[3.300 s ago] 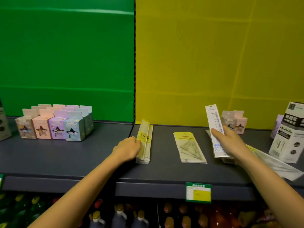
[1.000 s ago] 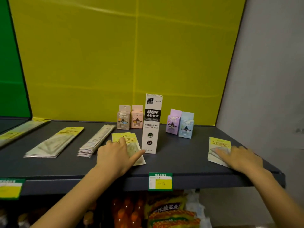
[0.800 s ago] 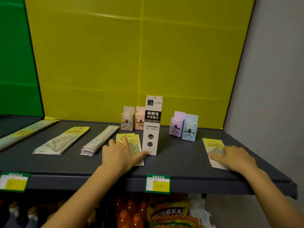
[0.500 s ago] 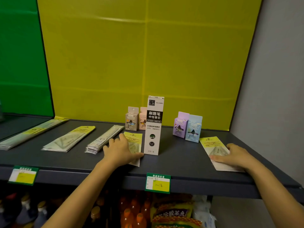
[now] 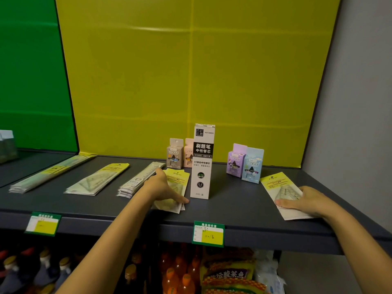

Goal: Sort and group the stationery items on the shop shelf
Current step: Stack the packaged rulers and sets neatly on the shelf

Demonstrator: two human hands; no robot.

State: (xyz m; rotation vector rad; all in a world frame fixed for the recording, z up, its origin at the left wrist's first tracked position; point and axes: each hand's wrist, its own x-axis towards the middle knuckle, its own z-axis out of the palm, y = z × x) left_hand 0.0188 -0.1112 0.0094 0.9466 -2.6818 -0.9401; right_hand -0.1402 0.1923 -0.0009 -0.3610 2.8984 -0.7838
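Both grips released: left hand (image 5: 163,187) flat on yellow packets (image 5: 180,177) just left of tall box (image 5: 202,162), right hand (image 5: 307,201) flat on single packet (image 5: 275,181) right of box. Sliding it across may topple the box.

Dim, soft light falls from above; the yellow backdrop (image 5: 191,71) carries a pale sheen along its creases; the shelf (image 5: 233,210) bows with wide-angle distortion; the bottles (image 5: 63,270) beneath sit in deep shadow, blurred; small print is soft.
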